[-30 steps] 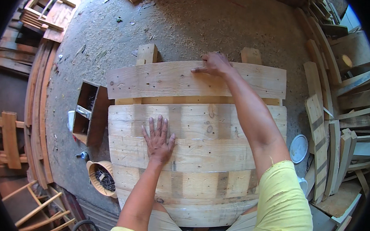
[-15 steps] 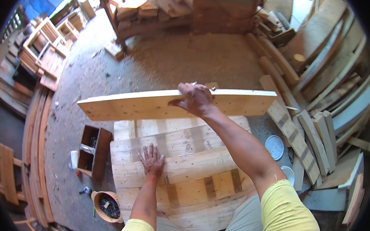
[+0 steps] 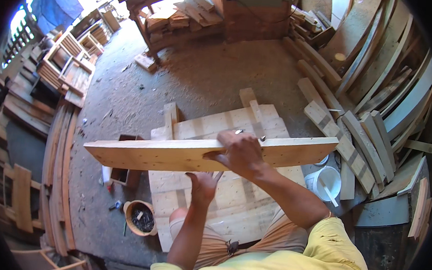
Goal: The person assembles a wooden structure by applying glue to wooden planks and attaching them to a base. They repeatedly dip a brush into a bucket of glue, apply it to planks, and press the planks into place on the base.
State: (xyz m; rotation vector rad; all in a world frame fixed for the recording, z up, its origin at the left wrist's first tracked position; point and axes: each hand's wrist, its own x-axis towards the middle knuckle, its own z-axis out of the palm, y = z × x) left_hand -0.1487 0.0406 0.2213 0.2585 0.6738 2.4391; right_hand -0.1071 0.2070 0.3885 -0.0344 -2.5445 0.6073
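Note:
A long pale wooden plank [image 3: 176, 155] is held up on edge across the view, tilted a little. My right hand [image 3: 242, 153] grips it from above near its middle, fingers over the top edge and thumb on the near face. My left hand [image 3: 203, 187] is at the plank's lower edge, thumb and fingers apart; some fingertips are hidden, and whether they touch the plank I cannot tell. Below lies a broad panel of joined boards [image 3: 212, 213] with darker stripes, reaching to my knees. Two wooden battens [image 3: 170, 117] stick out past its far edge.
On the left stand a woven basket of nails [image 3: 142, 218] and a wooden box [image 3: 128, 175], partly behind the plank. A white bucket [image 3: 316, 184] with a stick is on the right. Leaning boards [image 3: 367, 143] line the right side; stacked planks [image 3: 60, 175] lie left.
The plank has come nearer to me in my right hand. My left hand has lifted off the panel and moved right to the plank's lower edge. The view has shifted.

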